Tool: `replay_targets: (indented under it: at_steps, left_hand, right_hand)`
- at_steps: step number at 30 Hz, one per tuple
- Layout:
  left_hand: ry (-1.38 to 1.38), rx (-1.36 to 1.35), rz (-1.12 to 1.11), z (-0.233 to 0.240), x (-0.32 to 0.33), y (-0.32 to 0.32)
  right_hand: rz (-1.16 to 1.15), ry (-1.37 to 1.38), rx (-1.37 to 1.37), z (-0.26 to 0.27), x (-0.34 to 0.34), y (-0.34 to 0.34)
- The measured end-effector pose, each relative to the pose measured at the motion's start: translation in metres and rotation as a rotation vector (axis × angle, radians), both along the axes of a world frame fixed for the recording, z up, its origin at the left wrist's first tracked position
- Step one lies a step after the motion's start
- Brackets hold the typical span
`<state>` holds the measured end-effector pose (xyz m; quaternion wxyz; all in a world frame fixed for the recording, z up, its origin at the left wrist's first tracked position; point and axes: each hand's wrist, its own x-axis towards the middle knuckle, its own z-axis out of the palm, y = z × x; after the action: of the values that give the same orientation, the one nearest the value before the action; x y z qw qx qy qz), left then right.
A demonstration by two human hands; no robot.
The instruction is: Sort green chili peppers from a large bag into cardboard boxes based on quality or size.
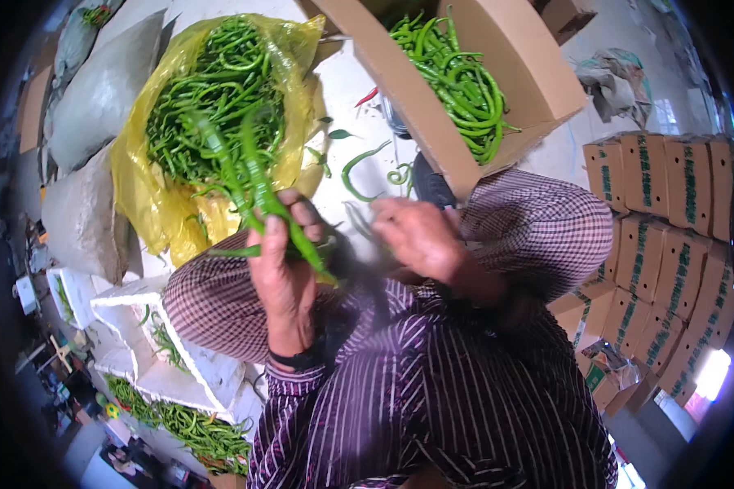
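Several long green chili peppers (263, 183) are gripped in my left hand (284, 257), their far ends pointing over the open yellow plastic bag. That yellow bag (131, 165) is filled with a heap of green chili peppers (220, 91). My right hand (416, 235), blurred and with its fingers bent, is apart from the left, above my lap; whether something is in its fingers is not clear. Beyond it, an open cardboard box (428, 116) holds long green peppers (465, 91). A curved green pepper (350, 174) lies on the pale floor between bag and box.
White foam boxes (189, 342) with a few peppers stand at the left, near a pepper heap (202, 434) on the floor. Full sacks (107, 91) lie at upper left. Printed cardboard boxes (654, 244) are stacked at right. A red pepper (366, 96) and a leaf (341, 134) lie beside the open box.
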<state>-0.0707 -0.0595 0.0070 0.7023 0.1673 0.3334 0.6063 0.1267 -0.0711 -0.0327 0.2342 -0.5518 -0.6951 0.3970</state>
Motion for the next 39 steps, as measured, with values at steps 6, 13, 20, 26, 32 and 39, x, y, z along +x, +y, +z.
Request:
replay_targets:
  at_steps: [6,13,20,26,32,39]
  left_hand:
    - [0.075,-0.014,-0.118,-0.007,0.009,0.001]
    - [0.388,-0.062,-0.322,0.002,0.027,0.001]
    - [0.926,0.214,-0.333,-0.015,0.031,0.003]
    - [0.895,0.155,-0.191,-0.004,0.036,0.006]
    - [0.017,-0.062,0.066,-0.024,0.014,0.014]
    - [-0.397,-0.063,0.077,-0.030,-0.002,0.016]
  right_hand:
    - [-0.101,0.217,-0.159,0.077,0.003,0.019]
    - [0.036,0.439,-0.282,0.068,0.013,0.035]
    - [-0.146,0.755,-0.301,0.026,-0.013,0.048]
    - [-0.216,1.033,-0.749,0.042,-0.003,0.057]
    - [-0.191,1.112,-0.704,0.035,0.006,0.059]
    - [-0.123,0.633,-0.537,0.030,-0.004,0.057]
